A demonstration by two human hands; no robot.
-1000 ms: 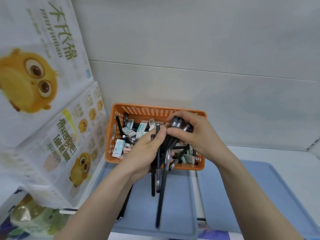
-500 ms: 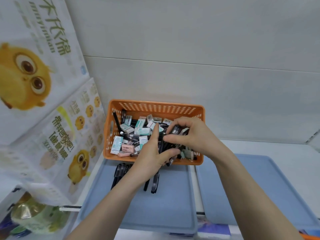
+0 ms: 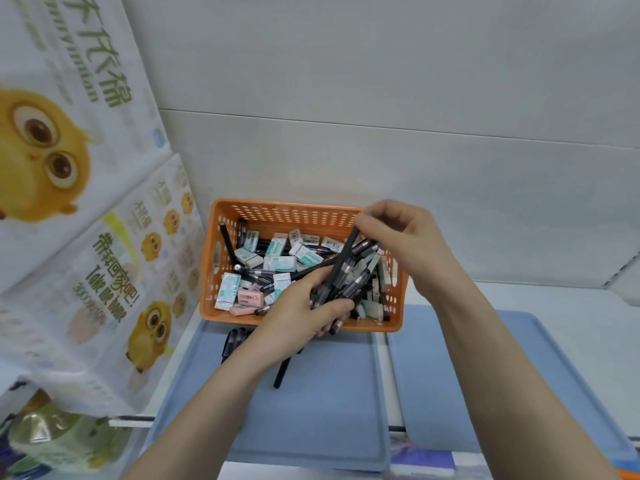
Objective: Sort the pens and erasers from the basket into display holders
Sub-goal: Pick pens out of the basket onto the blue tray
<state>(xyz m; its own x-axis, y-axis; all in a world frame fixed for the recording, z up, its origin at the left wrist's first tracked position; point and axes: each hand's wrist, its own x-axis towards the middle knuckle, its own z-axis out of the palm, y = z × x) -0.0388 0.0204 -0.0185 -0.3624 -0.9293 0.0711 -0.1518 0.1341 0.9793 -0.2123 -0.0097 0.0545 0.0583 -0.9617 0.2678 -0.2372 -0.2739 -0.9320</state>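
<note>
Pens (image 3: 341, 282), a black bundle, are gripped by the left hand (image 3: 298, 317) over the near right corner of the basket (image 3: 287, 211), long axes running near to far. One pen's far end is pinched by the right hand (image 3: 401, 237). Erasers (image 3: 280, 263) crowd the basket's left; the left tray (image 3: 311, 410) lies just nearer.

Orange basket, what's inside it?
Inside the orange basket lie white-and-teal erasers, pink erasers and black pens. The left hand grips a bunch of pens there; the right hand pinches one. The hands and pile hide the basket's floor.
</note>
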